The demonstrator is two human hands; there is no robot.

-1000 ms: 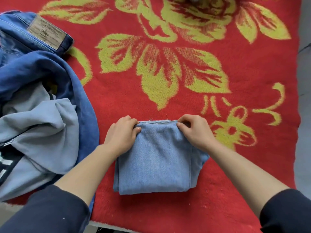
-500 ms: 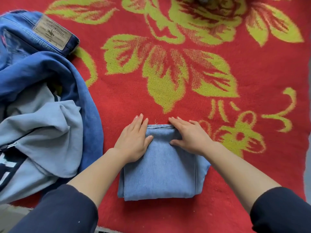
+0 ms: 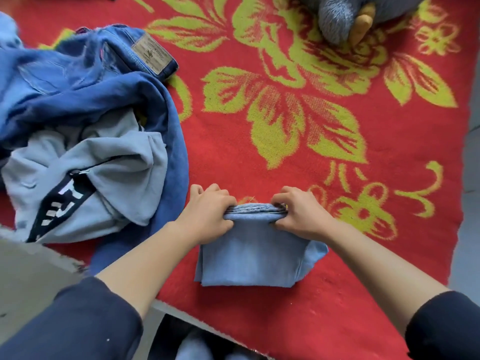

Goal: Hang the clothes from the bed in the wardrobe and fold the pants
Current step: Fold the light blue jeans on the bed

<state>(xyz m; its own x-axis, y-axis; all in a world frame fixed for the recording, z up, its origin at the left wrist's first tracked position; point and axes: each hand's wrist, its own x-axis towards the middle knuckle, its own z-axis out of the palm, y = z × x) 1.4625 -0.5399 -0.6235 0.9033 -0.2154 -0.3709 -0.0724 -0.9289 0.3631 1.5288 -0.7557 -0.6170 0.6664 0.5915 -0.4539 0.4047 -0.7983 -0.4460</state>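
Observation:
Folded light-blue jeans [image 3: 253,258] lie as a small square bundle near the front edge of the bed. My left hand [image 3: 207,214] grips the bundle's far left corner, fingers curled round the stacked layers. My right hand [image 3: 301,213] grips the far right corner the same way. The far edge of the bundle is lifted off the blanket between both hands. To the left lies a heap with dark-blue jeans [image 3: 85,74] bearing a leather patch, a blue garment and a grey hoodie [image 3: 85,178].
A red blanket with yellow-green flowers [image 3: 337,113] covers the bed. A grey plush toy [image 3: 345,14] sits at the far edge. The bed's front edge [image 3: 181,313] runs below the bundle, with floor at the lower left and along the right side.
Both hands went from pinching the far edge, to pressing flat on the bundle, to gripping its far corners and raising that edge. The view shifted back and right.

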